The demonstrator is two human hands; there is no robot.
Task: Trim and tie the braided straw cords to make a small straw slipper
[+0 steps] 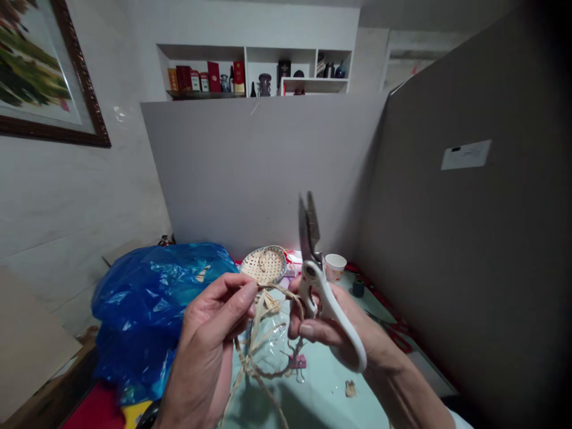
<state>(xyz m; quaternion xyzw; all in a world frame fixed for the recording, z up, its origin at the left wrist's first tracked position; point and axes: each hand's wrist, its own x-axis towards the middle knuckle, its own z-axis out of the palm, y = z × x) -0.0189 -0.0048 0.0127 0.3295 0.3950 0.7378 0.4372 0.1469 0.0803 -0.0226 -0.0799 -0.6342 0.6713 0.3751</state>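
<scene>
My left hand (212, 328) pinches a twisted straw cord (290, 294) between thumb and fingers. The cord bends in a loop across to my right hand (353, 319), whose fingertips also hold it. White-handled scissors (309, 235) rest in that same right hand, with blades pointing up and slightly apart, clear of the cord. Below the hands hangs a knotted part of the straw cord, with loose ends and pale flat strips. Under it on the table lies a pink binder clip (297, 361), partly covered by the cord.
A shallow woven basket (268, 268) and a paper cup (335, 265) stand behind the hands. A large blue plastic bag (152, 304) bulges at left. A dark spool (358, 288), red-handled scissors (400, 341) and a straw scrap (350, 389) lie at right. Grey panels (268, 161) border the table.
</scene>
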